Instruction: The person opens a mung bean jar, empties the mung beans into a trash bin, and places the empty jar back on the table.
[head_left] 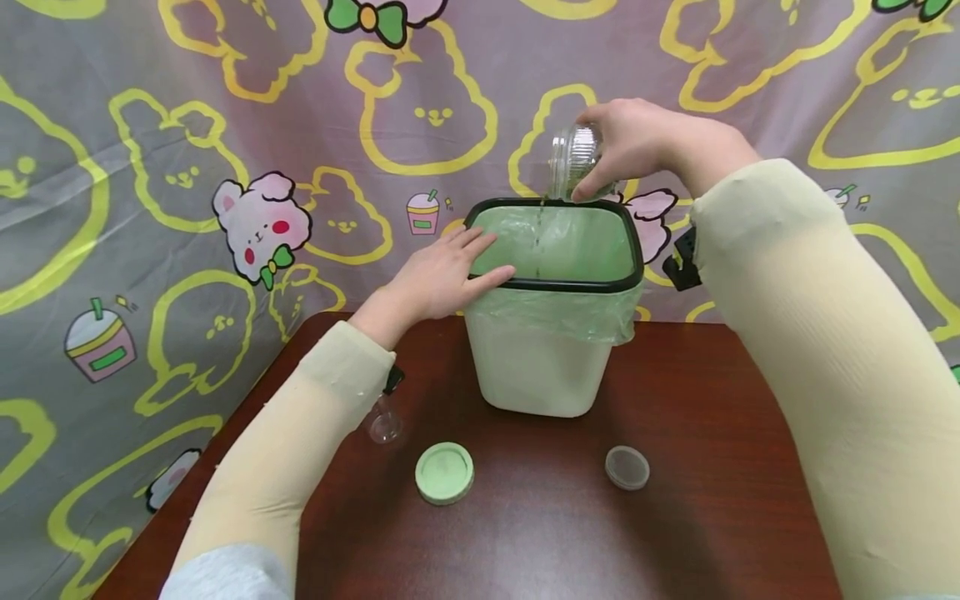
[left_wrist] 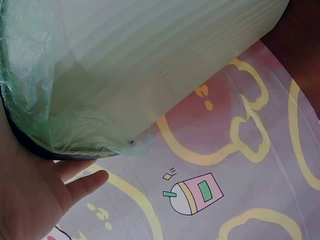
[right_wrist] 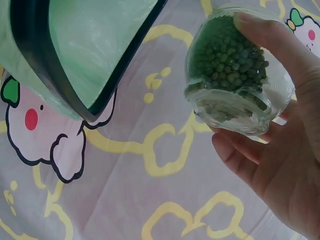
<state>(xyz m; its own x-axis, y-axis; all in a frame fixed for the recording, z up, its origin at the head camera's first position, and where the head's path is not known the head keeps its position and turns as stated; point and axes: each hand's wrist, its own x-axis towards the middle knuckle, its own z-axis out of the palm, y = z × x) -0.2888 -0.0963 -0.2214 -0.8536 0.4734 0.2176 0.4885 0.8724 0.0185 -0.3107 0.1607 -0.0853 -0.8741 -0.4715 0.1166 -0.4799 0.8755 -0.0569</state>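
My right hand (head_left: 648, 142) grips a clear glass jar (head_left: 581, 154), tipped on its side with its mouth over a white trash bin (head_left: 543, 367). Small green beans (right_wrist: 227, 60) are heaped inside the jar, and a thin trail of them drops into the bin. A pale green plastic bag (head_left: 592, 246) lines the bin, held under a black rim (head_left: 570, 286). On the bin's left front corner rests my left hand (head_left: 442, 279), fingers and thumb stretched out across the rim. The bottom of the bin's inside is hidden.
A round light-green lid (head_left: 445, 472) lies on the brown table (head_left: 540, 533), left of a small translucent lid (head_left: 627, 467). Close by my left forearm is a small clear container (head_left: 384, 427), partly covered. A patterned curtain (head_left: 285, 50) hangs right behind the bin.
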